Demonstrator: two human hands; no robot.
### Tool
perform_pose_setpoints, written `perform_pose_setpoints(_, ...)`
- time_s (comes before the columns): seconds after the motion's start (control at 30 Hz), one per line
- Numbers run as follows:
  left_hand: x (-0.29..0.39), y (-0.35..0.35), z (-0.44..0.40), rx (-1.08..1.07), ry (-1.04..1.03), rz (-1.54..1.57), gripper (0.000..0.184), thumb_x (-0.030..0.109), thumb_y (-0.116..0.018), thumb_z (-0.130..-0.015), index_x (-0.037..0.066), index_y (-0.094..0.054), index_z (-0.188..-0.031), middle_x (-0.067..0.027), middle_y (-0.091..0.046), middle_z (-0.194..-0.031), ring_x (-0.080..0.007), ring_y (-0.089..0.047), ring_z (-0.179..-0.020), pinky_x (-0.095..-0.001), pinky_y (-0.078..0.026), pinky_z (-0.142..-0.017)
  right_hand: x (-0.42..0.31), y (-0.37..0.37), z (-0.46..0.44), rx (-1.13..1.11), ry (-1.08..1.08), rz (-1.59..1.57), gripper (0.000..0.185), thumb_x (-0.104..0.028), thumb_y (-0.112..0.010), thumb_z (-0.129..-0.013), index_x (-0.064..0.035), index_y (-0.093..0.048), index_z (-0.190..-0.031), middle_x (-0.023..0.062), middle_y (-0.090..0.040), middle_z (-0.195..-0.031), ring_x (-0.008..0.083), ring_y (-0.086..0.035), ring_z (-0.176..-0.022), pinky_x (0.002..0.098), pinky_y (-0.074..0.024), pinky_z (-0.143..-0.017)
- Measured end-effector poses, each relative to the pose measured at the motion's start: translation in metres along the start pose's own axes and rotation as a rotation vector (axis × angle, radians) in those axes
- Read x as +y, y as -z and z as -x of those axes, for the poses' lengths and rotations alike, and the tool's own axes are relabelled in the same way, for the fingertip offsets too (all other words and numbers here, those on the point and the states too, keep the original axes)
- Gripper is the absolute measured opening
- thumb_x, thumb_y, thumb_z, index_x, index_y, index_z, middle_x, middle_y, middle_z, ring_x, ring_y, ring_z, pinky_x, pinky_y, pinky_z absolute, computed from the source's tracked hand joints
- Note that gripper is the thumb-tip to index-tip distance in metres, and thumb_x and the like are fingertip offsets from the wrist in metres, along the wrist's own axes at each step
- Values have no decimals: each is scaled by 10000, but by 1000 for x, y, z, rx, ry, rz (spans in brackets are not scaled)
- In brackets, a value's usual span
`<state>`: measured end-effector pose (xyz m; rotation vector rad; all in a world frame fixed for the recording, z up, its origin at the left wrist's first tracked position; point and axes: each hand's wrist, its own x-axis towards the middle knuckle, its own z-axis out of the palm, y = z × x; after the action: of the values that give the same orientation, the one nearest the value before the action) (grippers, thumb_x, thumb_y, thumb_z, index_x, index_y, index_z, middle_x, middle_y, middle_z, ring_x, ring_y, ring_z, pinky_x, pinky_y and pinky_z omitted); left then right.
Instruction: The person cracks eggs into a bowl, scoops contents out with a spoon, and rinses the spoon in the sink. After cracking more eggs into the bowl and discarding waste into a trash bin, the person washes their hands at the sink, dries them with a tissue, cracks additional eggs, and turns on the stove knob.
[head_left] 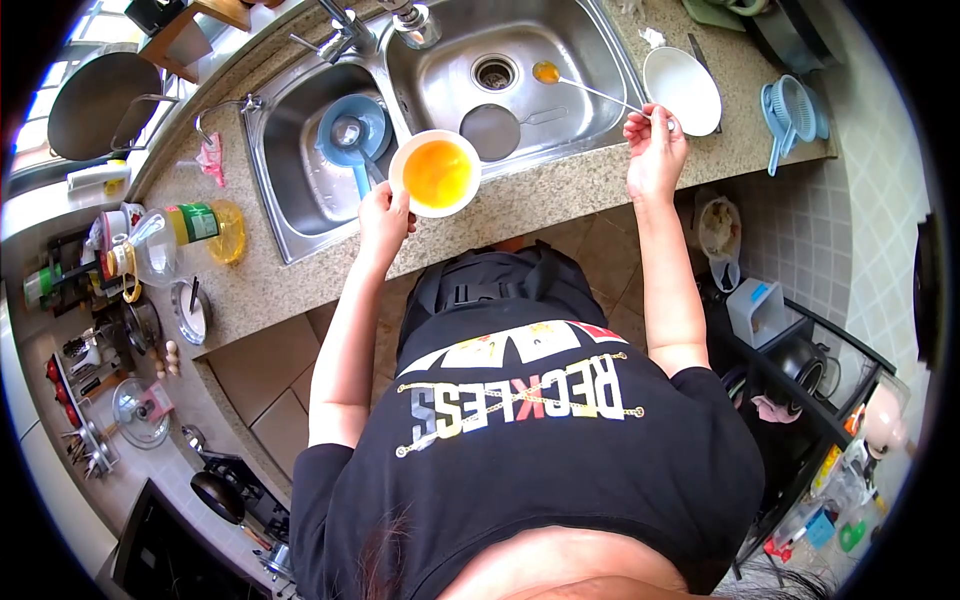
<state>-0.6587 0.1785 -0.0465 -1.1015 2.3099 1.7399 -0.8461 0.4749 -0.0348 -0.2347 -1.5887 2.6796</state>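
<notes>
Because the left hand [384,215] has its fingers curled on only one side of the bowl [399,161], a turn of the wrist could tilt it, and the yellow liquid [437,172] inside could spill over the front edge of the tabletop [540,190]. The right hand [657,150], almost closed, pinches the long handle of a spoon [546,72], whose loaded end hangs over the large basin [440,75]; if this light grip rolls, the contents may drip there. Just beside the right hand, toward the right end of the tabletop, a white dish [682,91] could be knocked by a careless sideways move. Near the left hand, a blue utensil [372,120] in the small basin could catch the fingers.
</notes>
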Motion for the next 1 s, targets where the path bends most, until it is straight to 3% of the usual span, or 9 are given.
perform_pose_setpoints(0.33, -9, 6, 22, 40, 33, -36, 179, 134, -481, -904, -15, -580, -911, -42, -557, -569, -95, -527, -444, -241, -424, -419, 4, 9, -12, 36, 18, -6, 160, -167, -506, -950, -14, -552, -954, 68, -606, -780, 130, -593, -667, 241, -503, -600)
perform_pose_setpoints(0.6, 10, -10, -1, -123, -138, -141, 189, 126, -456, -893, -8, -584, -860, -38, -560, -583, -94, -512, -434, -233, -401, -399, -24, 9, 13, 35, 92, -24, 161, -169, -519, -944, -13, -556, -952, 82, -619, -767, 127, -583, -642, 228, -491, -602)
perform_pose_setpoints(0.77, 57, -35, -5, -239, -234, -233, 212, 123, -481, -840, -58, -587, -810, -100, -588, -569, -142, -592, -487, -291, -487, -499, -49, 16, 53, 83, 127, 5, 162, -175, -530, -940, -21, -579, -934, 70, -624, -767, 121, -589, -657, 233, -482, -604)
perform_pose_setpoints(0.93, 71, -61, -14, -409, -319, -292, 224, 136, -483, -840, -51, -588, -776, -110, -587, -559, -146, -594, -480, -293, -481, -499, -66, 30, 94, 138, 170, 32, 174, -186, -531, -942, -19, -579, -930, 77, -630, -769, 121, -588, -659, 233, -476, -608)
perform_pose_setpoints(1.0, 76, -69, -11, -469, -352, -299, 215, 122, -462, -833, -43, -591, -783, -71, -582, -557, -119, -548, -446, -261, -443, -429, -68, 37, 108, 154, 179, 17, 174, -182, -533, -940, -13, -575, -930, 80, -630, -769, 123, -586, -656, 234, -474, -608)
